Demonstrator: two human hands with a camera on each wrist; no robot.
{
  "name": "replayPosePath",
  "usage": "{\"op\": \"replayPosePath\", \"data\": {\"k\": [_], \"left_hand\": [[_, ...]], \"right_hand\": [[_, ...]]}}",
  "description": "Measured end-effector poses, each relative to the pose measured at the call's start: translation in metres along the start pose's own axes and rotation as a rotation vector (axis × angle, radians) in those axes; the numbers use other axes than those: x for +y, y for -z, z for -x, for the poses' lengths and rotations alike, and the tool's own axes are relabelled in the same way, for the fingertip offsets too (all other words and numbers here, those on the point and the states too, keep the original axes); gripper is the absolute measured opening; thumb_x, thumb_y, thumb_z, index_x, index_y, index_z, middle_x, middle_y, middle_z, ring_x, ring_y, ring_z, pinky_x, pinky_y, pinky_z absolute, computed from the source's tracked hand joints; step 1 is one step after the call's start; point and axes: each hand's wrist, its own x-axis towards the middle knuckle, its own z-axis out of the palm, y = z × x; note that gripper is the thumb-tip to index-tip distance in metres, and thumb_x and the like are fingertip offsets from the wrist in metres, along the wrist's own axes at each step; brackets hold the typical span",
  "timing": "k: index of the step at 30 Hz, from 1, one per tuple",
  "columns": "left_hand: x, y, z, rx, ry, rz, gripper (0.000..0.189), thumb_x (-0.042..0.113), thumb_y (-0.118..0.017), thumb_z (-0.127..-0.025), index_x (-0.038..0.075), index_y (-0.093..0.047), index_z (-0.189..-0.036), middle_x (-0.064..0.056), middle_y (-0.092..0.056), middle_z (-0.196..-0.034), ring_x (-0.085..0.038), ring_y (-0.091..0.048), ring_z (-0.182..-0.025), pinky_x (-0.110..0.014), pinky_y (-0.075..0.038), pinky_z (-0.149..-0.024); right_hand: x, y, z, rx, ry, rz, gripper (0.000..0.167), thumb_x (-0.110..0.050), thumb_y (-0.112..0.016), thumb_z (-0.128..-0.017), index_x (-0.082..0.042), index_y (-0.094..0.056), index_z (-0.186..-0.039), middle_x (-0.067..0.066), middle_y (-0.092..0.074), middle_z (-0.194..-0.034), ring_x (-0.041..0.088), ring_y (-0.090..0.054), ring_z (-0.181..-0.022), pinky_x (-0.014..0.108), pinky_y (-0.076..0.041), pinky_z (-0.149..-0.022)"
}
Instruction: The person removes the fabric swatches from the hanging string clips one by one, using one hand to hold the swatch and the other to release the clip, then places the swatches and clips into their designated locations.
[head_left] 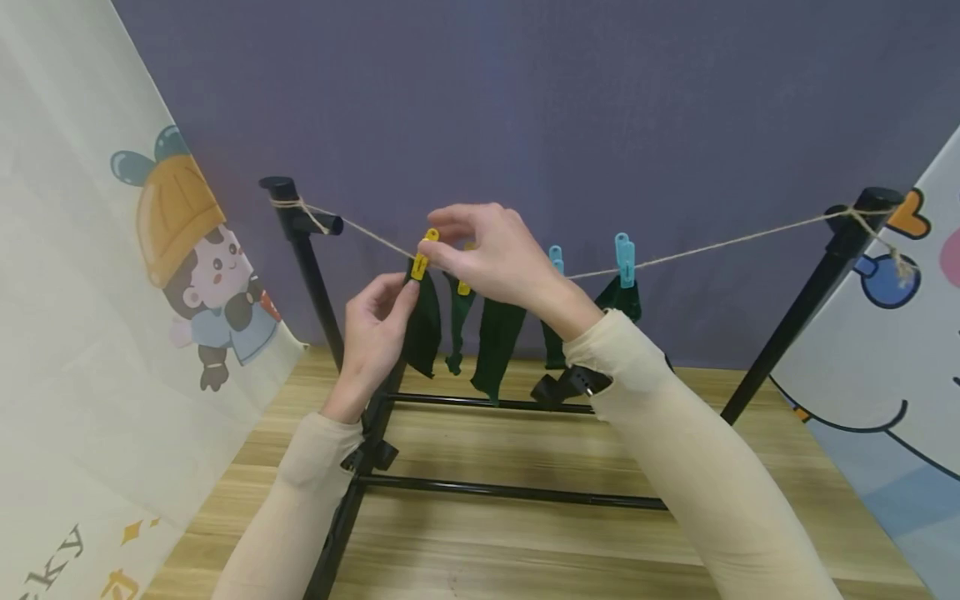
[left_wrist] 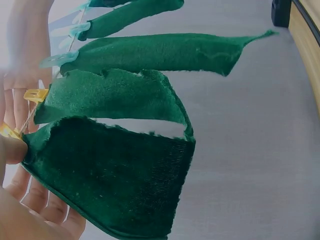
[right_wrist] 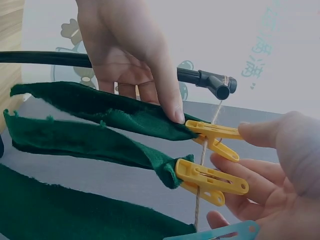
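My right hand point(head_left: 498, 254) pinches the leftmost yellow clothespin point(head_left: 422, 255) by its handle ends, thumb on one and a finger by the other. That clothespin sits on the twine at the top corner of a dark green cloth piece point(left_wrist: 115, 175). With thumb in front and fingers behind, my left hand point(head_left: 377, 325) pinches this corner just below the clothespin. Beside it, a second yellow clothespin point(right_wrist: 212, 177) clips a narrower green strip point(right_wrist: 85, 137) to the twine. My right hand's lower fingers lie close to its handles.
Light blue clothespins point(head_left: 626, 260) hold more green strips along the twine point(head_left: 727, 246). The twine runs between two black posts point(head_left: 795, 321) of a pipe frame, whose lower bars point(head_left: 510, 492) stand over a wooden table point(head_left: 480, 550). A grey-purple backdrop point(head_left: 600, 108) is behind.
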Motion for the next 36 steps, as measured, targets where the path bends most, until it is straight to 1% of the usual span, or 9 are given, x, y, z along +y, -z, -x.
{"op": "replayPosePath", "data": {"k": [5, 10, 13, 18, 23, 26, 31, 33, 36], "left_hand": [[-0.0009, -0.0002, 0.0001, -0.005, 0.002, -0.001, 0.025, 0.017, -0.066, -0.107, -0.001, -0.073, -0.122, -0.009, -0.076, -0.108, -0.006, -0.069, -0.095, -0.024, -0.053, -0.088], [-0.0008, -0.0003, 0.001, -0.008, 0.001, 0.002, 0.024, 0.015, -0.065, -0.107, -0.001, -0.073, -0.122, -0.012, -0.076, -0.11, -0.005, -0.07, -0.097, -0.024, -0.053, -0.089], [-0.0007, -0.0009, 0.0005, -0.011, -0.001, 0.004, 0.023, 0.015, -0.066, -0.107, -0.001, -0.073, -0.122, -0.013, -0.076, -0.109, -0.005, -0.07, -0.096, -0.023, -0.054, -0.088], [-0.0014, -0.0009, -0.0003, -0.01, -0.003, 0.0, 0.023, 0.016, -0.066, -0.107, -0.002, -0.073, -0.121, -0.015, -0.076, -0.109, -0.004, -0.07, -0.092, -0.022, -0.054, -0.084], [-0.0014, 0.0, -0.0007, -0.005, -0.005, -0.004, 0.024, 0.016, -0.067, -0.107, -0.002, -0.073, -0.121, -0.014, -0.077, -0.108, -0.004, -0.07, -0.09, -0.021, -0.054, -0.083], [-0.0012, 0.0004, -0.0008, -0.003, -0.003, 0.001, 0.024, 0.017, -0.067, -0.107, -0.001, -0.073, -0.12, -0.009, -0.077, -0.104, -0.004, -0.071, -0.09, -0.021, -0.054, -0.084], [-0.0018, 0.0016, -0.0001, -0.007, 0.002, 0.015, 0.024, 0.017, -0.067, -0.107, -0.002, -0.073, -0.119, 0.006, -0.075, -0.098, -0.005, -0.07, -0.089, -0.022, -0.054, -0.084], [-0.0024, 0.0025, 0.0, -0.005, 0.001, 0.022, 0.023, 0.017, -0.067, -0.106, -0.002, -0.073, -0.119, 0.009, -0.075, -0.096, -0.005, -0.07, -0.088, -0.022, -0.055, -0.083], [-0.0025, 0.004, 0.0, 0.0, 0.004, 0.022, 0.023, 0.017, -0.067, -0.106, -0.002, -0.073, -0.119, 0.011, -0.075, -0.096, -0.005, -0.07, -0.086, -0.021, -0.055, -0.081]], "right_hand": [[0.0001, 0.001, 0.0017, -0.007, 0.006, 0.028, 0.043, -0.037, -0.068, -0.105, -0.013, -0.07, -0.14, 0.003, -0.079, -0.126, 0.02, -0.073, -0.114, 0.042, -0.059, -0.099], [-0.0003, 0.0005, 0.0033, 0.005, 0.028, 0.035, 0.039, -0.036, -0.069, -0.105, -0.014, -0.073, -0.137, 0.001, -0.079, -0.123, 0.016, -0.072, -0.109, 0.041, -0.058, -0.098], [-0.0002, 0.001, 0.0044, 0.014, 0.033, 0.035, 0.038, -0.034, -0.069, -0.105, -0.013, -0.073, -0.137, 0.001, -0.079, -0.122, 0.015, -0.073, -0.105, 0.037, -0.06, -0.091], [-0.0007, 0.0011, 0.0058, 0.028, 0.044, 0.028, 0.037, -0.031, -0.068, -0.106, -0.012, -0.073, -0.137, 0.003, -0.08, -0.121, 0.015, -0.076, -0.099, 0.033, -0.061, -0.077], [-0.0011, 0.0001, 0.0067, 0.046, 0.048, 0.029, 0.036, -0.03, -0.069, -0.106, -0.012, -0.073, -0.137, 0.004, -0.08, -0.121, 0.016, -0.077, -0.097, 0.031, -0.06, -0.071], [0.0002, -0.0012, 0.0074, 0.068, 0.041, 0.027, 0.035, -0.03, -0.069, -0.106, -0.013, -0.073, -0.137, 0.005, -0.08, -0.122, 0.017, -0.078, -0.093, 0.032, -0.059, -0.066], [0.0024, -0.003, 0.0083, 0.117, 0.031, 0.014, 0.035, -0.028, -0.069, -0.106, -0.012, -0.074, -0.137, 0.005, -0.08, -0.122, 0.014, -0.078, -0.085, 0.031, -0.057, -0.06], [0.0026, -0.0032, 0.0084, 0.138, 0.033, 0.009, 0.034, -0.028, -0.069, -0.106, -0.012, -0.074, -0.136, 0.005, -0.081, -0.121, 0.013, -0.077, -0.082, 0.031, -0.057, -0.059], [0.0021, -0.0031, 0.0081, 0.157, 0.035, 0.003, 0.034, -0.027, -0.069, -0.106, -0.012, -0.074, -0.136, 0.005, -0.081, -0.121, 0.013, -0.078, -0.083, 0.03, -0.055, -0.057]]}}
